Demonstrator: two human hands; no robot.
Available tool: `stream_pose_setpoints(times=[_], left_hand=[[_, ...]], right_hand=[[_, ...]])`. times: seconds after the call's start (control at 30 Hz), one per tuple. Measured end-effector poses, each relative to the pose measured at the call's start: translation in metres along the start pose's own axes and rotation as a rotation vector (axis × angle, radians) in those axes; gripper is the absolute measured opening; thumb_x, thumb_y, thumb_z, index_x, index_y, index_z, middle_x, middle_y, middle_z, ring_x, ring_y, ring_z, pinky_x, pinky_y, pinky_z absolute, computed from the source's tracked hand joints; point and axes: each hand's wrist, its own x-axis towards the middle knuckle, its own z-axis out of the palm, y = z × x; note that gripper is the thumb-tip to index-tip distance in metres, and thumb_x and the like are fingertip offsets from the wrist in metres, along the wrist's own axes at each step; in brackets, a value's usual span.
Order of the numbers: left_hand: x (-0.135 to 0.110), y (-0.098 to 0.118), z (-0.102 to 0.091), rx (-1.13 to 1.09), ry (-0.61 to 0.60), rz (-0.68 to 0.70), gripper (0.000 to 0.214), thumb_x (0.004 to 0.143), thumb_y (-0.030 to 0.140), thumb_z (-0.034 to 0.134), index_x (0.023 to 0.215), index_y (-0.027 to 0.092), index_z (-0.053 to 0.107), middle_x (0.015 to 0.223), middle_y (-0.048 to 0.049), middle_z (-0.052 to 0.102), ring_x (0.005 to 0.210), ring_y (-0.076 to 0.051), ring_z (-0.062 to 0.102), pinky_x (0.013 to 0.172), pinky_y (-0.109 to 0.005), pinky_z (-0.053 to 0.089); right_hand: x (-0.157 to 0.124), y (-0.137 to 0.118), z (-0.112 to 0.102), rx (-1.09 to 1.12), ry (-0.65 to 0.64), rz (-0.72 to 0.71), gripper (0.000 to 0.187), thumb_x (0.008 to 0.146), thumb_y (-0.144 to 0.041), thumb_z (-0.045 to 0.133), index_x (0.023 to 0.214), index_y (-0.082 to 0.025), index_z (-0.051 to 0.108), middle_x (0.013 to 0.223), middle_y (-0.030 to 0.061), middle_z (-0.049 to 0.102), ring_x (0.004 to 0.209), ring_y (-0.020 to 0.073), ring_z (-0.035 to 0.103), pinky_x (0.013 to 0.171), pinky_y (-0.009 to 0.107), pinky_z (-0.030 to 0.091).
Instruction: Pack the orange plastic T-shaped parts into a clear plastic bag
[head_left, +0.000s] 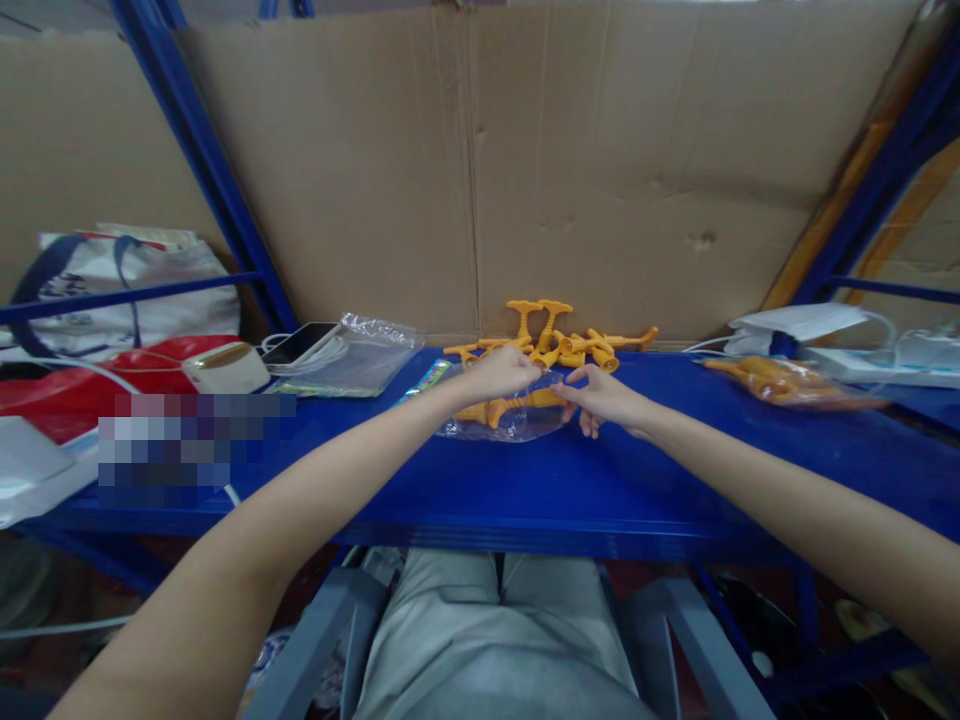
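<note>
My left hand and my right hand meet over a small clear plastic bag lying on the blue shelf. Both pinch the bag's top edge with closed fingers. Inside the bag lie orange plastic pieces. Just behind my hands, against the cardboard wall, sits a loose pile of several orange plastic pieces, two of them standing upright.
At the left lie an empty clear bag, a phone, a white-and-gold device and a white tote bag. At the right are a filled bag of orange pieces and white items. Blue rack posts frame both sides.
</note>
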Motion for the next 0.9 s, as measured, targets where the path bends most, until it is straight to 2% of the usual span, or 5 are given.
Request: stream_pose_setpoints(times=[0.2,0.4,0.5,0.63,0.9], left_hand=[[-0.001,-0.003,0.000,-0.038,0.000,0.012,0.039,0.075,0.019,0.047,0.040,0.020,0.031,0.040,0.0052,0.029,0.040,-0.008,0.026,0.047,-0.028,0.016],[0.000,-0.001,-0.002,-0.035,-0.001,-0.017,0.038,0.075,0.018,0.048,0.040,0.019,0.032,0.040,0.0044,0.031,0.040,-0.007,0.027,0.047,-0.028,0.016],[-0.001,0.000,-0.002,-0.039,-0.025,-0.022,0.036,0.074,0.017,0.046,0.040,0.019,0.033,0.040,0.0048,0.029,0.040,-0.007,0.025,0.047,-0.027,0.014],[-0.003,0.001,0.000,-0.035,-0.042,-0.011,0.035,0.071,0.015,0.044,0.040,0.019,0.030,0.040,0.0050,0.028,0.041,-0.007,0.024,0.047,-0.027,0.013],[-0.007,0.001,-0.002,0.044,-0.013,-0.075,0.034,0.070,0.017,0.046,0.040,0.020,0.030,0.039,0.0056,0.026,0.041,-0.008,0.024,0.047,-0.028,0.013]], right_hand=[[0.005,0.024,0.000,-0.306,0.098,-0.207,0.058,0.077,-0.028,0.066,0.123,-0.016,0.032,0.059,-0.0074,0.058,0.036,0.0095,0.047,0.036,0.021,0.035],[0.009,0.032,-0.012,-0.701,0.012,-0.464,0.045,0.079,-0.024,0.063,0.121,-0.014,0.048,0.088,0.0068,0.069,0.072,0.0183,0.066,0.063,0.028,0.048],[0.011,0.023,-0.011,-0.876,-0.018,-0.470,0.037,0.083,-0.025,0.059,0.118,-0.012,0.054,0.102,0.0131,0.068,0.089,0.0222,0.066,0.074,0.030,0.048],[0.014,0.008,-0.005,-1.095,-0.054,-0.397,0.028,0.085,-0.026,0.057,0.107,-0.009,0.059,0.093,0.0158,0.069,0.083,0.0243,0.066,0.066,0.028,0.045],[0.022,0.005,0.002,-0.797,-0.001,-0.492,0.010,0.078,-0.018,0.059,0.084,-0.012,0.065,0.068,0.0040,0.066,0.060,0.0141,0.058,0.058,0.023,0.039]])
